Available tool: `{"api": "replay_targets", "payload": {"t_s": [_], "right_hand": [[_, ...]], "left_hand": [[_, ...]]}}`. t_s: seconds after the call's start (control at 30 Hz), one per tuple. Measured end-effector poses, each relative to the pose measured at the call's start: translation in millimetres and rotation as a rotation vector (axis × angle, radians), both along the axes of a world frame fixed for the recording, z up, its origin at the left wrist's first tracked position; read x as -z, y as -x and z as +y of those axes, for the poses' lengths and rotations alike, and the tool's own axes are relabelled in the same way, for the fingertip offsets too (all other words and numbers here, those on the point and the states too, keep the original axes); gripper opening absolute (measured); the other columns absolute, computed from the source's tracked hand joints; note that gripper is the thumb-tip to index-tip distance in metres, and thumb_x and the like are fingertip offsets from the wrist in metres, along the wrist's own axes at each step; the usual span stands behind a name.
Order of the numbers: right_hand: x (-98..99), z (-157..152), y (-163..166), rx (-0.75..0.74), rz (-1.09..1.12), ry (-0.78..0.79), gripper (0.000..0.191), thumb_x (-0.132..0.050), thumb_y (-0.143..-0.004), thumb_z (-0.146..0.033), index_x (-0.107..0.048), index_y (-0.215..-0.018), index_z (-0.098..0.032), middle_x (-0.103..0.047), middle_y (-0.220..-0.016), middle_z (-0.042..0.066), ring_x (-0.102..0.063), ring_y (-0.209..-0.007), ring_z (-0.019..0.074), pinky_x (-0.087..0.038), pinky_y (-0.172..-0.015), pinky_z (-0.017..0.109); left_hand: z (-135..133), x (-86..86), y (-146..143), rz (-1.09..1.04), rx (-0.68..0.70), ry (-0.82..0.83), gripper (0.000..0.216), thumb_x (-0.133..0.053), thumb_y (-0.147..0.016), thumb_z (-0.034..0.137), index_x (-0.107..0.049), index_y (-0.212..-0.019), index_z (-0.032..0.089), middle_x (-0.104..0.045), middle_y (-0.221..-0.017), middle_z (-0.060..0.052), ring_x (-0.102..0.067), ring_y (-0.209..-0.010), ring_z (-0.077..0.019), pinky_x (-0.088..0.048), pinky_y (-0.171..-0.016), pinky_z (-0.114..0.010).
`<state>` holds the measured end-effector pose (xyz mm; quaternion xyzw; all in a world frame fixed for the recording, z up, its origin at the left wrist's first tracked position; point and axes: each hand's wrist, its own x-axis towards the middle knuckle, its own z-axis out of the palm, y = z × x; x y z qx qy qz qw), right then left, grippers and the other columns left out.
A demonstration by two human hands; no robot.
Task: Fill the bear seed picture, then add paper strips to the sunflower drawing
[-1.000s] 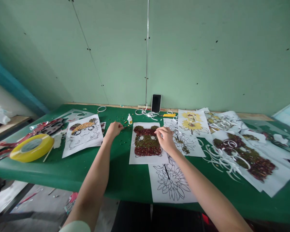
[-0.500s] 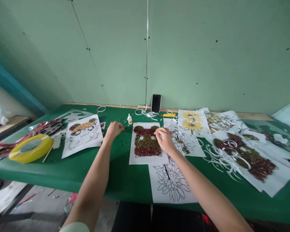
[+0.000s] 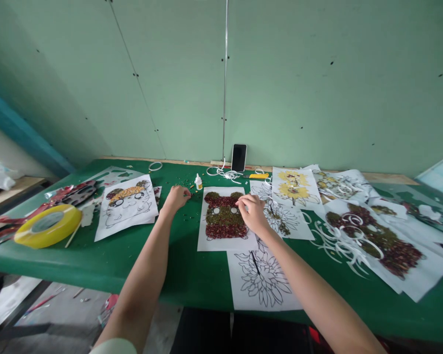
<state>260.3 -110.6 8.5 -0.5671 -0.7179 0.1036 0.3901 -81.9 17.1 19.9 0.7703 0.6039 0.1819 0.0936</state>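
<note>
left grip [image 3: 177, 198]: fingertips pinched beside loose bits [image 3: 186, 216], I can't tell if holding any | right grip [image 3: 252, 210]: bunched over animal picture [image 3: 225, 217], contents hidden | animal picture: mid-desk [image 3: 192, 275] | risk: my left reach tips white bottle [image 3: 198, 183]; right wrist drags paper

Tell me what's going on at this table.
A person is working bare-handed at a green table. Their right hand is over the right side of a paper picture of an animal face, its fingers drawn together; whether they hold anything is too small to tell. The left hand is to the left of that picture, near scattered bits and a small white bottle. The face is largely covered in dark red and green, with white eyes.
</note>
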Motion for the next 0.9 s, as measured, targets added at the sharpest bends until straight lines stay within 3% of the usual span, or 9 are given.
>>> {"api": "replay_targets", "payload": {"t_s": [0.3,0.47,0.67,0.9], "right_hand": [[3.4,1.1,0.0,0.028,-0.033,-0.024,0.041,-0.043,-0.113,-0.036,-0.078,-0.094,-0.026,-0.075,-0.119,0.008,-0.06,-0.124,0.0324,-0.039,-0.1,0.047],[3.9,1.5,-0.4,0.029,-0.057,-0.026,0.04,-0.043,-0.112,-0.035,-0.079,-0.095,-0.026,-0.075,-0.119,0.009,-0.061,-0.123,0.0328,-0.04,-0.098,0.047],[4.1,1.6,-0.7,0.017,-0.033,-0.03,0.04,-0.044,-0.113,-0.035,-0.077,-0.092,-0.026,-0.075,-0.119,0.009,-0.06,-0.123,0.0334,-0.04,-0.1,0.049],[5.5,2.4,-1.3,0.016,-0.033,-0.034,0.039,-0.045,-0.112,-0.036,-0.077,-0.092,-0.026,-0.075,-0.117,0.01,-0.061,-0.12,0.0333,-0.04,-0.098,0.049]], "left_hand": [[-2.1,0.5,-10.6,0.02,0.127,-0.09,0.016,-0.06,-0.084,0.015,-0.069,-0.072,0.019,-0.078,-0.093,-0.013,-0.071,-0.099,-0.0304,-0.049,-0.107,-0.046],[-17.8,-17.7,-38.9,-0.203,0.318,0.155,0.015,-0.066,-0.09,0.028,-0.078,-0.089,0.019,-0.079,-0.096,-0.008,-0.071,-0.089,-0.0243,-0.055,-0.084,-0.033],[-41.2,-27.2,-71.8,-0.305,0.62,0.325,0.012,-0.07,-0.091,0.026,-0.08,-0.088,0.019,-0.077,-0.103,-0.009,-0.071,-0.091,-0.0197,-0.056,-0.084,-0.03],[-40.1,-26.6,-68.2,-0.174,0.63,0.405,0.014,-0.077,-0.088,0.033,-0.084,-0.087,0.021,-0.072,-0.114,-0.011,-0.069,-0.094,-0.0218,-0.056,-0.081,-0.031]]}}
